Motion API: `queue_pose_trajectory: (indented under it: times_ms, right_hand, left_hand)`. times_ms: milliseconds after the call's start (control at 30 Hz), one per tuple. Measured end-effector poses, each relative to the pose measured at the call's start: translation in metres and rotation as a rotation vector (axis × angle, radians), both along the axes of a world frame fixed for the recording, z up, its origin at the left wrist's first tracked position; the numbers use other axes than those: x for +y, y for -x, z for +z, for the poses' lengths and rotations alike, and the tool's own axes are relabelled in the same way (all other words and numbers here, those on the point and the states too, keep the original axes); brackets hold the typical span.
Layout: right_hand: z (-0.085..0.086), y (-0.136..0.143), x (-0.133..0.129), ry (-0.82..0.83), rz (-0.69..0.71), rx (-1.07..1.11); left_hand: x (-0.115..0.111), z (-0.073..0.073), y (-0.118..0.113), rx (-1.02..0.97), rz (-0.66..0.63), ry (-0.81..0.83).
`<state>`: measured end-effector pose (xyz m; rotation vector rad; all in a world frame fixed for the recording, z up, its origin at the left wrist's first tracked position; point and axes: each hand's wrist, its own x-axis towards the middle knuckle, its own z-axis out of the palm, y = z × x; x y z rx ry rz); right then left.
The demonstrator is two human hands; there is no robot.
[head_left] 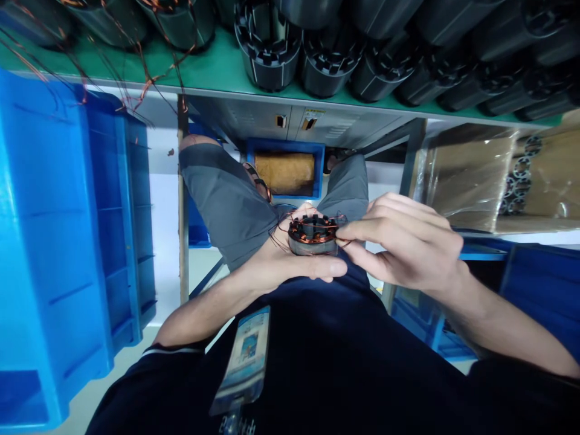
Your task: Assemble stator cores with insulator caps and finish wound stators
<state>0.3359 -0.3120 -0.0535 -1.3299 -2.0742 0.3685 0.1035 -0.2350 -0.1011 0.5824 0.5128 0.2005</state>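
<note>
Badge [244, 359] hangs on dark shirt nearest camera. Left hand [283, 263] cups a stator [313, 234] from below, fingers curled round it, held over the lap. Right hand [408, 244] pinches copper wire [343, 243] at stator's edge. Blue bins [67, 241] at left. Beyond, green worktop [212, 66] carries dark stator housings [326, 60].

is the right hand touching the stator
Touching: the head view shows the right hand's fingertips pinching copper wire at the stator's rim, which rests in the left hand.
</note>
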Motion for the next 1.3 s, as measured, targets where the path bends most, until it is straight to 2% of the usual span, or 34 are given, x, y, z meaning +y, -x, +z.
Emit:
queue_pose_trajectory:
  times_ms: [67, 133, 233, 333, 400, 500, 600, 733, 800, 867, 900, 967, 1033, 1067, 1167, 1233, 1300]
  right_hand:
    - [-0.003, 0.004, -0.001, 0.0, -0.02, 0.086]
    - [-0.004, 0.006, -0.003, 0.041, -0.049, 0.21]
    - [-0.001, 0.004, -0.004, 0.167, -0.046, 0.323]
    - [0.008, -0.002, -0.004, 0.281, 0.034, 0.226]
    - [0.014, -0.005, -0.004, 0.324, 0.079, 0.12]
    - [0.022, -0.004, -0.003, 0.36, 0.074, 0.058]
    - [0.029, -0.007, -0.004, 0.353, 0.063, 0.095]
    - [0.035, -0.029, -0.012, 0.39, 0.159, 0.171]
    - [0.037, -0.04, -0.018, 0.399, 0.211, 0.204]
    - [0.037, -0.043, -0.025, 0.397, 0.227, 0.248]
    - [0.037, -0.04, -0.027, 0.385, 0.22, 0.273]
    - [0.035, -0.029, -0.03, 0.338, 0.226, 0.298]
    - [0.032, -0.014, -0.032, 0.289, 0.287, 0.278]
    - [0.031, -0.007, -0.032, 0.28, 0.33, 0.243]
    - [0.028, 0.008, -0.036, 0.262, 0.364, 0.088]
    - [0.027, 0.009, -0.042, 0.252, 0.355, -0.039]
    - [0.028, 0.004, -0.05, 0.282, 0.385, -0.072]
  left_hand:
    - [-0.004, 0.001, 0.0, 0.001, -0.029, 0.041]
    - [-0.007, 0.001, -0.001, -0.007, 0.039, -0.018]
    - [-0.007, -0.001, -0.003, 0.034, 0.195, -0.318]
    - [-0.004, -0.005, -0.004, 0.098, 0.351, -0.683]
    - [-0.001, -0.005, -0.003, 0.15, 0.399, -0.812]
    - [0.002, -0.001, -0.001, 0.211, 0.362, -0.869]
    - [0.003, 0.0, 0.002, 0.184, 0.383, -0.899]
    - [0.006, -0.005, 0.005, 0.084, 0.423, -0.92]
    - [0.01, -0.008, 0.005, 0.035, 0.373, -0.89]
    - [0.011, -0.01, 0.004, -0.026, 0.298, -0.771]
    - [0.01, -0.01, 0.003, -0.061, 0.262, -0.644]
    - [0.002, -0.009, -0.001, -0.11, 0.173, -0.276]
    - [-0.011, -0.005, -0.006, -0.132, 0.097, 0.084]
    - [-0.017, -0.002, -0.008, -0.13, 0.095, 0.203]
    - [-0.027, 0.01, -0.014, -0.086, 0.211, 0.323]
    - [-0.023, 0.015, -0.016, -0.05, 0.322, 0.353]
    - [-0.012, 0.013, -0.017, -0.045, 0.433, 0.319]
